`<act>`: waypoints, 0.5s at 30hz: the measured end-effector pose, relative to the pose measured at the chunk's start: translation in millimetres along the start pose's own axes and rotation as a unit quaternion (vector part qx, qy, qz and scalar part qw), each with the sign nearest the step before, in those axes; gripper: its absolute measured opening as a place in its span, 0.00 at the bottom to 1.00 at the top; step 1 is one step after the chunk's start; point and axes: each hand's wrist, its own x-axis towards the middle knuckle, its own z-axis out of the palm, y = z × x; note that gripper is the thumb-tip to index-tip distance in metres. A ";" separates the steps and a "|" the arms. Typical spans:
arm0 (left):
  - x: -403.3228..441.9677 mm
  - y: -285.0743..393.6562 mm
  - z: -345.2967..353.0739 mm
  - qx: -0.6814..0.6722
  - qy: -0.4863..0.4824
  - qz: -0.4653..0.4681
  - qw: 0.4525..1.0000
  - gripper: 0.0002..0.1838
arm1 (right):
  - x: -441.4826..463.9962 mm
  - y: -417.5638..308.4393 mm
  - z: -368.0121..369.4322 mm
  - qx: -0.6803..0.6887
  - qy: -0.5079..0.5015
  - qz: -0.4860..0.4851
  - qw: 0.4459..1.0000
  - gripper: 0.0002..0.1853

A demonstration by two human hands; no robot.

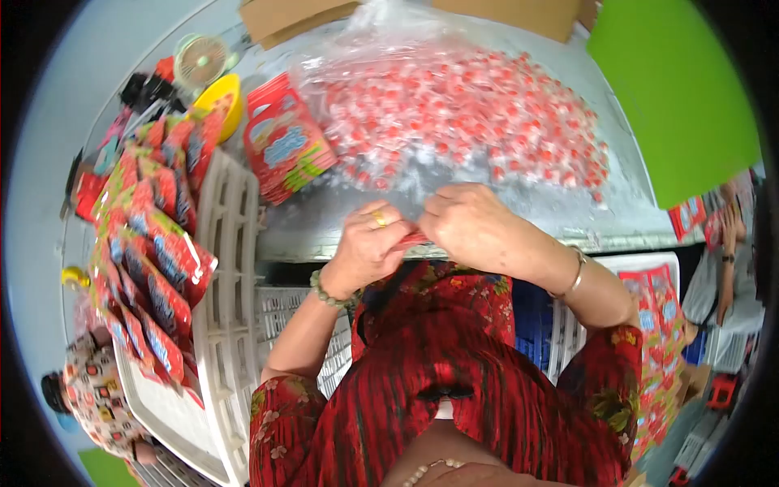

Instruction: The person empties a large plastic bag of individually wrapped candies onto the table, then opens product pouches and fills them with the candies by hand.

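My left hand (pixel 375 240), with a ring on one finger, is closed in a pinch at the table's front edge. Close beside it, my right hand (pixel 464 221) is closed too, its back toward me. Between them shows a narrow strip of a red plastic bag (pixel 416 239), gripped from both sides; the rest of it is hidden by the hands. Beyond the hands lies a wide heap of small red pieces in clear wrappers (pixel 462 109). To the left of the heap rests a stack of flat printed red bags (pixel 286 146).
A white plastic crate (pixel 223 235) at the left carries many filled red bags (pixel 154 260). A yellow bowl (pixel 223 105) and a small fan (pixel 201 62) stand behind it. A green panel (pixel 682 97) edges the right side, above a tray of red bags (pixel 656 357). Other people are at both sides.
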 end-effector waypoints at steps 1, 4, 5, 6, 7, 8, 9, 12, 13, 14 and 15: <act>-1.7 -3.0 1.0 0.004 0.004 0.014 1.000 0.08 | -1.6 0.8 -1.2 -0.005 0.019 0.007 1.000 0.03; -2.6 -6.0 9.1 -0.002 0.050 0.025 0.998 0.08 | -0.5 0.7 -5.0 -0.006 0.040 0.022 0.999 0.03; -1.3 -8.1 12.3 0.002 0.067 0.036 0.997 0.08 | -2.2 2.3 -6.0 -0.010 0.020 0.021 1.000 0.04; 1.7 -7.8 13.8 -0.010 0.090 0.054 0.994 0.09 | -4.0 3.3 -6.6 -0.015 0.003 0.017 1.000 0.05; 2.0 -9.0 13.2 -0.010 0.095 0.064 0.993 0.09 | -5.3 1.7 -6.2 -0.018 0.001 0.030 0.999 0.05; 4.0 -9.0 12.3 0.001 0.097 0.066 0.993 0.09 | -8.1 2.3 -6.5 -0.021 -0.001 0.048 0.999 0.05; 5.8 -8.4 9.4 0.005 0.094 0.071 0.993 0.09 | -10.3 3.9 -9.0 -0.011 0.024 0.060 0.998 0.05; 4.6 -7.4 -3.5 0.019 0.123 0.049 0.991 0.09 | -16.6 7.3 -11.7 0.000 0.041 0.093 0.995 0.05; 5.1 -8.1 -5.8 0.033 0.127 0.047 0.990 0.09 | -16.8 5.6 -11.6 -0.018 0.064 0.071 0.995 0.05; 4.9 -9.3 -7.0 0.021 0.116 0.056 0.991 0.09 | -17.8 6.1 -11.2 -0.017 0.068 0.061 0.996 0.05; 5.4 -9.7 -9.0 0.008 0.105 0.067 0.992 0.09 | -19.2 7.4 -12.2 -0.026 0.051 0.077 0.995 0.06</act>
